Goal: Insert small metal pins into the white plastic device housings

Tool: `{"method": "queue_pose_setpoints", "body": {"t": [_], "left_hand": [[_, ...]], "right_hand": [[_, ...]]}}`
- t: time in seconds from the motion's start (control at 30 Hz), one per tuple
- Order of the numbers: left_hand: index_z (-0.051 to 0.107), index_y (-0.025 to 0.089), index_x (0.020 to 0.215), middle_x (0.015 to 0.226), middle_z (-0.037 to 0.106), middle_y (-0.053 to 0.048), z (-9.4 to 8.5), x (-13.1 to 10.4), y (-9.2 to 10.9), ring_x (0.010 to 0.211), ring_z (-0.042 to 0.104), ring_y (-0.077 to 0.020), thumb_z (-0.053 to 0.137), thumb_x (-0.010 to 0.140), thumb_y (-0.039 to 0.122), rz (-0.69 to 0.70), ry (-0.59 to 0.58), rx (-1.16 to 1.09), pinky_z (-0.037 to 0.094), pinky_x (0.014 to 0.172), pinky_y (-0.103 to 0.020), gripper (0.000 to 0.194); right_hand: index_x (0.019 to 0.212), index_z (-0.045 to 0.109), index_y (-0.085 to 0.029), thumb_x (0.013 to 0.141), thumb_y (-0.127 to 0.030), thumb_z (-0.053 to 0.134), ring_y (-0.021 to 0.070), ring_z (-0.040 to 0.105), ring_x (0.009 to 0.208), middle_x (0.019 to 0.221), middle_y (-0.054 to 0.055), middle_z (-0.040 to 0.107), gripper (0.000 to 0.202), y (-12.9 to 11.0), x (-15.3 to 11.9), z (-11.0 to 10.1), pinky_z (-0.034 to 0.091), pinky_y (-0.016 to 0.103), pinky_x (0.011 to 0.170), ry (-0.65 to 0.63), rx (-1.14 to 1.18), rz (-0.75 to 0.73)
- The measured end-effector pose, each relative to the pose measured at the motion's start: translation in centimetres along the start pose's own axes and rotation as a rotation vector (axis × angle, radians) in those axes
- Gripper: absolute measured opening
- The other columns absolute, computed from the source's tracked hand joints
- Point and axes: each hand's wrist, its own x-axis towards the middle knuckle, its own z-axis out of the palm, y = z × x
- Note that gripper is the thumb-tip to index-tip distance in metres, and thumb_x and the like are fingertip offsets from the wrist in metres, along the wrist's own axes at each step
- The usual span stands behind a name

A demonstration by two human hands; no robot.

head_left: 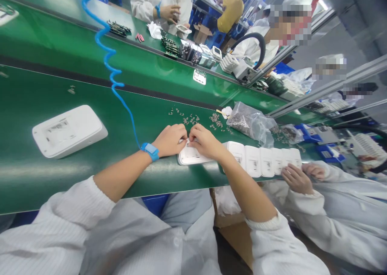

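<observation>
A white plastic housing (193, 158) lies on the green bench in front of me, partly covered by my hands. My left hand (171, 140) is closed at its far left corner, thumb and curled fingers against the edge. Around that wrist sits a blue strap (150, 151) with a coiled cord (113, 75). My right hand (207, 142) reaches over the housing in a pinch close to the left thumb; whatever is between its fingertips is hidden. Small metal clips (192, 119) lie scattered just beyond both hands.
Another white housing (71, 130) lies to the left. A row of white housings (252, 161) stands at right, touched by a co-worker's hand (298, 178). Behind them is a clear bag of metal parts (246, 119). A conveyor belt (169, 75) with a white part (199, 77) runs beyond.
</observation>
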Motion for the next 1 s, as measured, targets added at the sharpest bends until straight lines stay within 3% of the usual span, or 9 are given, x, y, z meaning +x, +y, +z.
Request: {"method": "queue_pose_setpoints", "body": {"t": [0.1, 0.2, 0.3, 0.47, 0.8, 1.0], "left_hand": [[0.056, 0.02, 0.081, 0.092, 0.06, -0.003, -0.1, -0.1, 0.0, 0.087, 0.056, -0.0201, 0.057, 0.083, 0.027, -0.011, -0.002, -0.011, 0.038, 0.073, -0.035, 0.008], [0.056, 0.02, 0.081, 0.091, 0.061, -0.003, -0.1, -0.1, 0.1, 0.087, 0.056, -0.0207, 0.058, 0.082, 0.028, -0.019, -0.012, -0.004, 0.037, 0.074, -0.035, 0.009], [0.055, 0.02, 0.08, 0.091, 0.061, -0.003, 0.0, -0.1, 0.2, 0.087, 0.055, -0.0209, 0.059, 0.08, 0.026, -0.03, -0.012, 0.009, 0.037, 0.073, -0.035, 0.007], [0.055, 0.02, 0.08, 0.09, 0.06, -0.004, 0.2, -0.2, 0.7, 0.089, 0.055, -0.0224, 0.059, 0.08, 0.027, -0.075, 0.003, 0.037, 0.038, 0.073, -0.037, 0.008], [0.055, 0.02, 0.077, 0.086, 0.057, -0.004, 0.7, -0.3, 1.4, 0.087, 0.056, -0.0225, 0.059, 0.08, 0.025, -0.141, 0.024, 0.052, 0.038, 0.07, -0.037, 0.007], [0.057, 0.018, 0.081, 0.087, 0.056, -0.007, 0.6, -0.5, 2.2, 0.084, 0.056, -0.0227, 0.056, 0.082, 0.024, -0.108, 0.022, 0.199, 0.036, 0.068, -0.036, 0.007]], "right_hand": [[0.083, 0.055, -0.02, 0.083, -0.016, 0.063, 0.0201, 0.056, 0.085, 0.093, 0.006, 0.055, 0.009, 0.0, -0.1, -0.5, 0.048, 0.035, 0.078, 0.004, 0.017, -0.015], [0.09, 0.062, -0.02, 0.089, -0.022, 0.061, 0.0225, 0.06, 0.096, 0.107, 0.01, 0.06, 0.002, -0.4, -1.5, -0.8, 0.051, 0.04, 0.085, 0.039, 0.016, -0.096], [0.095, 0.069, -0.023, 0.094, -0.023, 0.054, 0.0243, 0.06, 0.108, 0.118, 0.011, 0.061, 0.015, -0.5, -3.2, -0.3, 0.052, 0.043, 0.092, 0.13, 0.0, -0.118], [0.099, 0.073, -0.026, 0.095, -0.021, 0.054, 0.024, 0.063, 0.109, 0.119, 0.01, 0.065, 0.021, -0.1, -4.1, 1.0, 0.055, 0.045, 0.093, 0.265, 0.004, -0.143], [0.096, 0.074, -0.025, 0.095, -0.022, 0.055, 0.0241, 0.061, 0.109, 0.117, 0.01, 0.067, 0.02, -0.2, -3.9, 1.1, 0.053, 0.045, 0.093, 0.269, -0.022, -0.155], [0.097, 0.071, -0.021, 0.093, -0.017, 0.055, 0.0236, 0.061, 0.108, 0.115, 0.011, 0.066, 0.018, -0.4, -3.8, 1.1, 0.053, 0.043, 0.093, 0.295, -0.006, -0.14]]}}
